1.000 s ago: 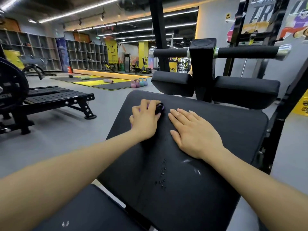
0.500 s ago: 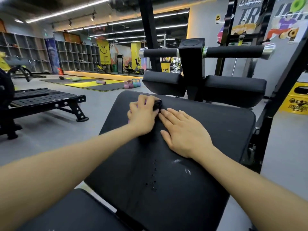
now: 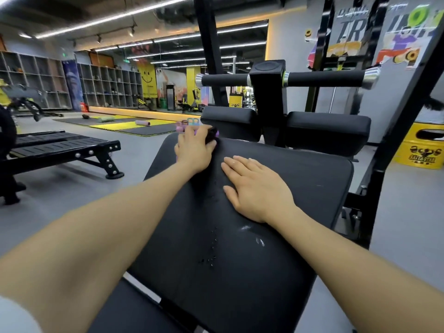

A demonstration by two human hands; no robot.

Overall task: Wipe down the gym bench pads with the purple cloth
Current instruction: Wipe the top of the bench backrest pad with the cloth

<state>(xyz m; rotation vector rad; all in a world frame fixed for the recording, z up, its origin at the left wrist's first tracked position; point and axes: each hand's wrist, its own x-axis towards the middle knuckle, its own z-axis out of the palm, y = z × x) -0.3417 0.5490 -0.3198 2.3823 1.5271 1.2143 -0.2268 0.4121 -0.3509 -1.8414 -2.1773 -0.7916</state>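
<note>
The left hand (image 3: 195, 150) grips the cloth (image 3: 212, 136) at the pad (image 3: 300, 179) edge; beyond this grip it may slip off. Right hand (image 3: 258, 191) lies flat.

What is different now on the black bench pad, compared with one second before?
The left hand, gripping the bunched purple cloth, has slid forward to the far edge of the large black bench pad. The right hand stays flat on the pad, and the water droplets near its middle remain unwiped.

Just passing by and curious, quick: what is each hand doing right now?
Left hand: fingers curled round the purple cloth, at the far edge of the bench pad.
Right hand: open, lying flat on the pad, holding nothing.
</note>
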